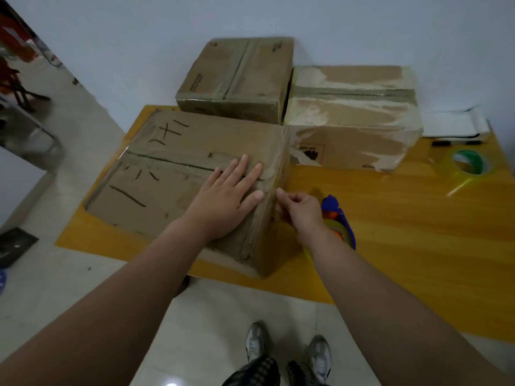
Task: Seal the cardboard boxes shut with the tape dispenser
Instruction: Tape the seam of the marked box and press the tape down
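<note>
- Our left hand (223, 199) lies flat on top of the near box (167, 213). Its fingers are straight and hold nothing. They press down by the middle seam (178, 164), close to the box's right edge.
- Our right hand (299, 211) is at that right edge with its fingers curled. It may be pinching a bit of tape there, but we cannot tell.
- The tape dispenser (331, 203) lies on the yellow table (404, 232), just under and behind our right wrist. No hand holds it.
- To do this step well, we think the flat hand should press hard so the flaps stay shut. The other hand should rub the tape end down over the edge and onto the side, with no bumps.
- The near box sits very close to the front edge of the table. A hard push toward us could slide it off, so we should push down, not sideways.
- Two more boxes (237, 76) (351, 98) stand behind, right by the near box and against the wall, so there is little room that way.
- On the right the table top is bare wood. A loose tape roll (468, 165) lies well apart, far to the right.
</note>
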The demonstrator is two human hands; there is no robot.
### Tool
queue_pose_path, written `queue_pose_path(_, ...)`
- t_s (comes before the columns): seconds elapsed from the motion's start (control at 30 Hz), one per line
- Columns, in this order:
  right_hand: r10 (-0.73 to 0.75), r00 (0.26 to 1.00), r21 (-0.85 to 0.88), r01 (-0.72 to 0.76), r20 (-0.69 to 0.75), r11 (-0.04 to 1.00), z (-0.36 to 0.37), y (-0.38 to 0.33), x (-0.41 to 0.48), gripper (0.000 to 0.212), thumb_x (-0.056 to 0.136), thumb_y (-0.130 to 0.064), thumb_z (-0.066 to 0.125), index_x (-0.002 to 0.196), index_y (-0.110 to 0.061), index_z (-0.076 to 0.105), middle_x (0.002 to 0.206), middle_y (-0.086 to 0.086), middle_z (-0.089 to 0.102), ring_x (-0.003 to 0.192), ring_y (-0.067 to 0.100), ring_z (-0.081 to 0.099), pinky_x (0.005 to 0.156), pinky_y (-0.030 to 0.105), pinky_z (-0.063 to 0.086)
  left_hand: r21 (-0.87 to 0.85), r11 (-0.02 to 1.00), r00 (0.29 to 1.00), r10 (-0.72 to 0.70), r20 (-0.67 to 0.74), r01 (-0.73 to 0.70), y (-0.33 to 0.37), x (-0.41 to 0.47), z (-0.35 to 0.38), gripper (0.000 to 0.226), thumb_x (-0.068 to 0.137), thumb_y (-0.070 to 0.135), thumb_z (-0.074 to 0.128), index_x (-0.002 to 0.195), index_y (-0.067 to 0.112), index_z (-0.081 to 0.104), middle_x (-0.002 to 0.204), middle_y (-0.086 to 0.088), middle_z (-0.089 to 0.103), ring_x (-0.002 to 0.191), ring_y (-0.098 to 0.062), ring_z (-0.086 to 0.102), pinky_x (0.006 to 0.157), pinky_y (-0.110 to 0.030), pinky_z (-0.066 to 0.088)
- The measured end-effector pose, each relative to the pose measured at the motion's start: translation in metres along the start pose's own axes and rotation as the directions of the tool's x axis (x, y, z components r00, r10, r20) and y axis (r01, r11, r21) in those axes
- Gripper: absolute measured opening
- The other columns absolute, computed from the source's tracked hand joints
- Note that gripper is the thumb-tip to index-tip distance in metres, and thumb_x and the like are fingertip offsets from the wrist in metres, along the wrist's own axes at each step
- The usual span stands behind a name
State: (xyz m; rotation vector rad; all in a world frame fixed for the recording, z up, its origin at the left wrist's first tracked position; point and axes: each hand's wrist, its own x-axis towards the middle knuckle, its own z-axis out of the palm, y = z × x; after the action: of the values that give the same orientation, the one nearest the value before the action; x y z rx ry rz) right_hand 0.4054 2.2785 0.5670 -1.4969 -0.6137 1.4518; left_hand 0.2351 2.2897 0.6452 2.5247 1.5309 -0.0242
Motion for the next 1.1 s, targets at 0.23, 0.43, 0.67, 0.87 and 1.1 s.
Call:
queue_pose_path(0.23, -0.219, 0.96, -0.275, 0.166, -0.176, 0.947, -0.014, 0.009, -0.013, 0.025, 0.09, -0.026, 0.063, 0.114, -0.021, 0.056, 0.119, 0.0, 0.059, 0.103, 0.015, 0.058, 0.086, 0.03, 0.05, 0.005, 1.0, 1.0, -0.014, -0.02, 0.014, 0.003, -0.002, 0.001, 0.056, 0.096, 0.053, 0.007, 0.148, 0.036, -0.005, 0.158, 0.005, -0.009, 0.143, -0.008, -0.013, 0.112, -0.029, -0.012)
queue_pose_path(0.43, -0.115, 0.949, -0.105, 0.152, 0.294, 0.983, 0.021, -0.02, -0.049, 0.074, 0.09, -0.068, 0.03, 0.151, -0.035, 0.003, 0.159, -0.014, 0.006, 0.143, 0.006, 0.009, 0.113, 0.029, 0.012, 0.029, 0.999, 0.999, -0.014, -0.047, 0.015, 0.004, -0.002, 0.004, 0.054, 0.095, 0.052, 0.001, 0.147, 0.038, -0.006, 0.158, 0.005, -0.009, 0.144, -0.01, -0.011, 0.112, -0.031, -0.012)
queue_pose_path(0.67, 0.033, 0.964, -0.326, 0.056, 0.262, 0.944, 0.032, -0.018, -0.056, 0.077, 0.09, -0.07, 0.016, 0.149, -0.032, -0.014, 0.16, -0.006, -0.008, 0.146, 0.02, -0.001, 0.118, 0.043, 0.009, 0.092, 0.985, 0.989, -0.145, -0.025, 0.147, 0.009, -0.003, 0.004, 0.053, 0.093, 0.058, 0.001, 0.144, 0.047, -0.01, 0.157, -0.012, -0.015, 0.142, -0.033, -0.018, 0.11, -0.042, -0.018)
queue_pose_path(0.87, -0.2, 0.979, -0.362, 0.201, 0.04, 0.91, 0.04, -0.058, -0.04, 0.068, 0.098, -0.055, 0.026, 0.151, -0.031, -0.01, 0.16, -0.003, -0.005, 0.147, 0.02, 0.001, 0.118, 0.048, 0.01, 0.099, 0.992, 0.997, -0.075, 0.015, 0.073, -0.003, -0.014, 0.002, 0.064, 0.09, 0.064, 0.004, 0.147, 0.039, -0.01, 0.158, -0.008, -0.011, 0.145, -0.03, -0.009, 0.115, -0.044, -0.006)
queue_pose_path(1.1, -0.377, 0.926, -0.523, 0.333, 0.025, 0.785, 0.121, -0.029, -0.039, 0.077, 0.099, -0.034, 0.044, 0.15, -0.021, -0.013, 0.16, -0.001, -0.003, 0.146, 0.019, 0.002, 0.118, 0.041, 0.012, 0.041, 0.997, 0.998, 0.063, -0.015, -0.062, -0.116, -0.05, -0.008, 0.083, 0.077, 0.074, -0.008, 0.149, 0.034, -0.005, 0.157, 0.011, -0.009, 0.144, -0.009, -0.008, 0.114, -0.04, -0.007)
